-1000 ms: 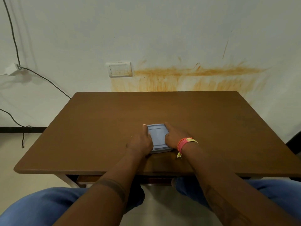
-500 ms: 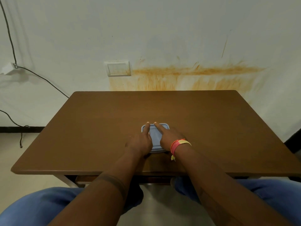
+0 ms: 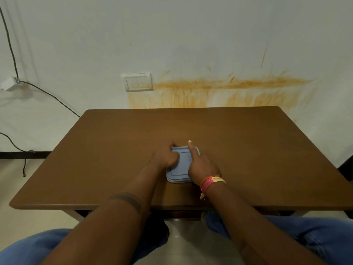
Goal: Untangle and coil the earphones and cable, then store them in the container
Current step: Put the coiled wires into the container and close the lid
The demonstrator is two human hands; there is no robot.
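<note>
**Both hands on the closed container**

Left hand rests on the far left corner of the blue lid, with the fingers curled over the edge, so it seems to grip that corner. The right hand lies on the right side of the lid; its index finger is stretched straight toward the far edge, and the other fingers are bent in, holding nothing that I can see.

The container sits on the brown bench, near the front edge and about in the middle. The lid is on it. Earphones and cable are not visible; I judge they are already inside, but the lid hides this.

The container looks like thin plastic: light, a little flexible, and smooth, so it can slide on the bench under a push. I think the corners and rim are the best places to hold or press, because the middle of the lid would bend.
</note>
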